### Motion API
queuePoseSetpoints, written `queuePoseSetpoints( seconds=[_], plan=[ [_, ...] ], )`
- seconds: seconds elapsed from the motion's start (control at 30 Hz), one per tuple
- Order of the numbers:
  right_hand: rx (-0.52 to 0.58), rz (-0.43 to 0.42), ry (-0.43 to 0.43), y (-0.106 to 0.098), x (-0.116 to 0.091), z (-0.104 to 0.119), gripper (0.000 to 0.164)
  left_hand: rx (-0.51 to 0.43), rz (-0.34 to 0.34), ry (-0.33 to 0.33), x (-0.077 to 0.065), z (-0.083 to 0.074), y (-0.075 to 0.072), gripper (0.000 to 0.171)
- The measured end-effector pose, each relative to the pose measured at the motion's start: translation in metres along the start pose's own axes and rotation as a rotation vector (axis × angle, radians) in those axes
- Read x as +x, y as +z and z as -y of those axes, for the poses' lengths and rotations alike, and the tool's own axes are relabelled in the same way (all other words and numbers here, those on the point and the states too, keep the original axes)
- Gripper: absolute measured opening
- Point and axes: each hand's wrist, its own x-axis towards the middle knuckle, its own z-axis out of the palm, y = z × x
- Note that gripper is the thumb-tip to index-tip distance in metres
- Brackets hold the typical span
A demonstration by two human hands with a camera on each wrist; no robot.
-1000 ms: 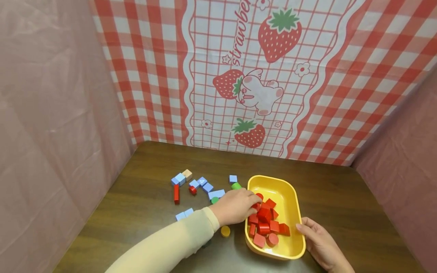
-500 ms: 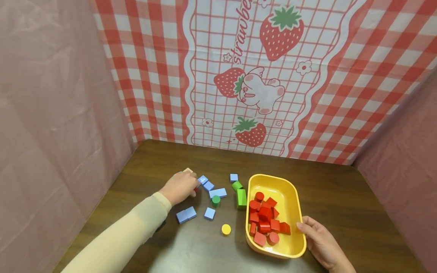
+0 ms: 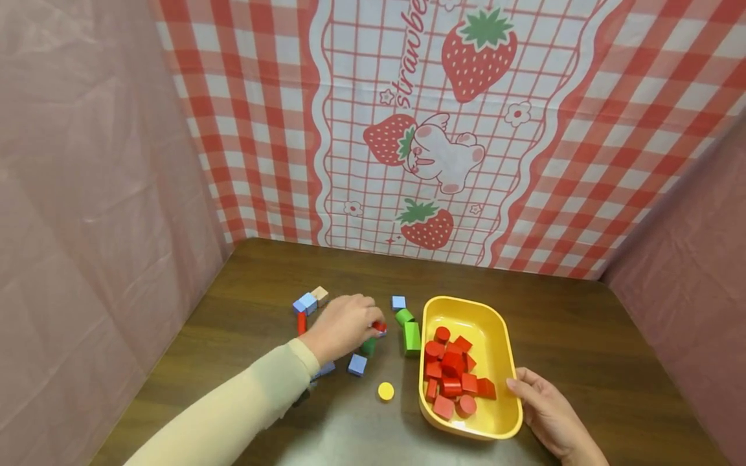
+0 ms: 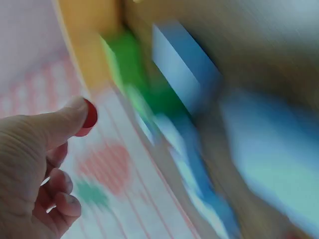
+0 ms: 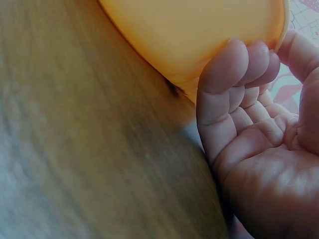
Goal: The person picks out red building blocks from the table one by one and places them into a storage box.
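My left hand (image 3: 344, 327) pinches a small red cylinder block (image 4: 89, 118) between thumb and finger, lifted over the scattered blocks in the head view. Under and beside it sit a dark green cylinder (image 3: 368, 346) and a blue cube (image 3: 358, 364); other blocks are partly hidden by the hand and sleeve. My right hand (image 3: 548, 411) holds the right rim of a yellow tray (image 3: 501, 362), thumb on the rim and fingers against the outer wall (image 5: 199, 40). Several red blocks (image 3: 452, 364) lie in the tray, mostly on its left side.
Left of the tray stand a light green block (image 3: 412, 340), a green cylinder (image 3: 405, 316) and a blue cube (image 3: 399, 302). A yellow disc (image 3: 386, 391) lies nearer. Farther left are blue blocks (image 3: 307, 303), a plain wooden cube (image 3: 320, 296) and a red bar (image 3: 302, 323).
My left hand went from the tray to the blocks at the left, picked up the red cylinder and has moved back rightward with it. The right hand stays on the tray.
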Motion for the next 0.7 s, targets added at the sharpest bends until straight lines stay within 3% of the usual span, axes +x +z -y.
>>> queuePoseSetpoints(
  seconds=[0.13,0.23,0.47,0.7],
  plan=[
    [0.0,-0.009,0.004,0.0,0.0,0.001,0.015,-0.065,-0.01,0.111,0.018,-0.049,-0.001,0.017],
    [-0.002,-0.018,0.01,0.001,0.0,0.001,0.014,-0.072,0.031,0.15,0.028,-0.072,0.002,0.018],
    [-0.023,-0.032,0.019,0.004,0.002,0.0,0.013,-0.049,0.13,0.124,0.044,-0.089,0.006,0.018],
    [-0.012,-0.018,0.003,0.003,0.001,-0.002,0.016,-0.033,0.265,0.031,0.051,-0.108,0.01,0.022]
  ],
)
